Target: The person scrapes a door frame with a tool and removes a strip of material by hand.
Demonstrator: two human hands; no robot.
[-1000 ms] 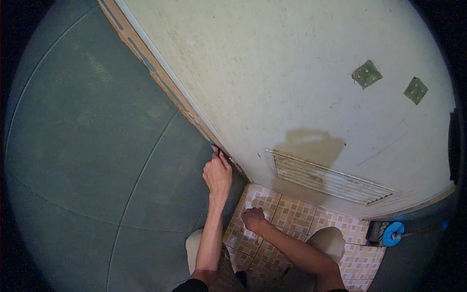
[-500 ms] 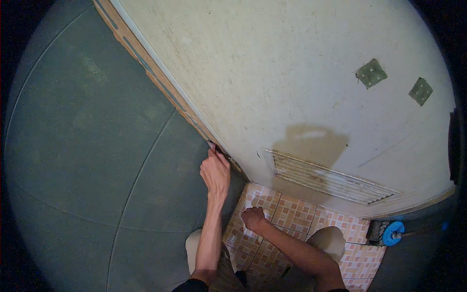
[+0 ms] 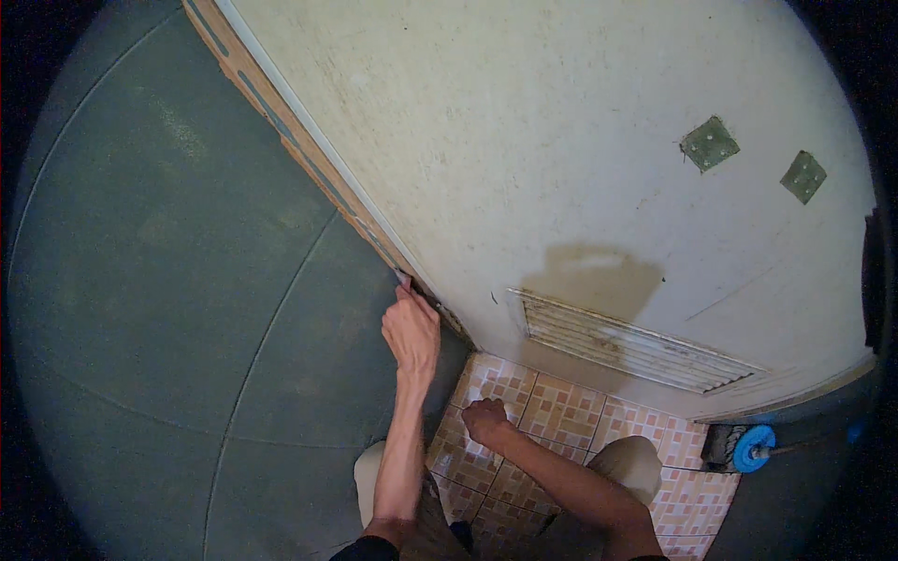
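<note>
My left hand (image 3: 412,329) reaches forward and pinches a small pale, blade-like piece (image 3: 403,278) between thumb and fingers. Its tip touches the lower part of a narrow brown strip (image 3: 323,168) with long grey slots. This strip runs diagonally between the dark green wall (image 3: 187,271) and the white-edged, off-white panel (image 3: 505,140). Below the fingers, the joint looks dark and dirty down to the floor. Lower and to the right, my right hand (image 3: 488,421) is curled closed above the tiled floor (image 3: 561,411); whatever it may hold is hidden.
A dirty louvred vent (image 3: 636,341) sits low in the panel, under a shadow. Two green diamond patches, one nearer (image 3: 710,145) and one farther right (image 3: 803,178), mark the panel. A blue wheel-like object (image 3: 751,449) with a rod stands at the right. My knees are bent below.
The view has shifted very slightly. My left hand stays at the strip with the pale piece, and my right hand remains curled in nearly the same place.
</note>
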